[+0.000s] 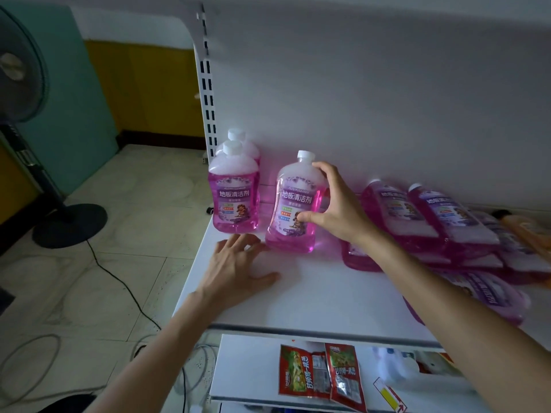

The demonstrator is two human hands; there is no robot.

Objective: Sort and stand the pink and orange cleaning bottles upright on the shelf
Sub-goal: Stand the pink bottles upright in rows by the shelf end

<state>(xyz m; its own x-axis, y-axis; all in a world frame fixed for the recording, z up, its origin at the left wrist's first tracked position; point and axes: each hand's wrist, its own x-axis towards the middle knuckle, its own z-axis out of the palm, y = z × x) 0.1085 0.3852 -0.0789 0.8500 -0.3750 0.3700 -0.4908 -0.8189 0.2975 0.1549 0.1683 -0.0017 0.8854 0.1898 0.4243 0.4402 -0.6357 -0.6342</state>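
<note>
Two pink bottles (234, 201) with white caps stand upright, one behind the other, at the left end of the white shelf (322, 299). A third pink bottle (293, 204) stands slightly tilted to their right. My right hand (337, 204) wraps its right side, thumb on the label and fingers near the neck. My left hand (235, 269) rests flat on the shelf, fingers spread, fingertips close to that bottle's base. Several pink bottles (429, 216) lie on their sides in a pile at the right. An orange bottle (527, 231) lies at the pile's far right edge.
A lower shelf (256, 383) holds red snack packets (322, 374). The slotted shelf upright (208, 114) rises at the back left. A standing fan (26, 114) and cables are on the tiled floor to the left.
</note>
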